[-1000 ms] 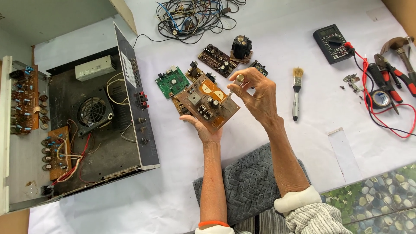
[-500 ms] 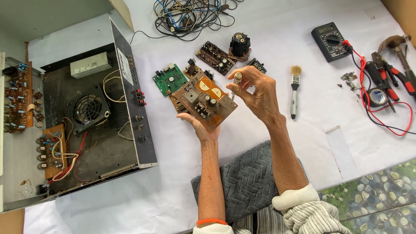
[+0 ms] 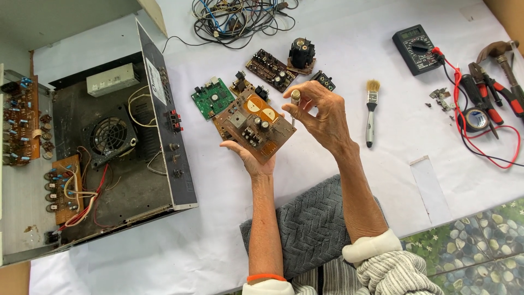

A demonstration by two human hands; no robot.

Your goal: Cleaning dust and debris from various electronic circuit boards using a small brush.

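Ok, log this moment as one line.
left hand: holds brown circuit board | right hand: pinches small silver part | beside: green board

Brown circuit board (image 3: pixel 254 127) with two orange discs, tilted; slim metal tool (image 3: pixel 295 106), probably a screwdriver, upright beside it.

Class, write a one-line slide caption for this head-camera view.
Left hand holds a brown circuit board; right hand grips a small tool beside an opened amplifier chassis.
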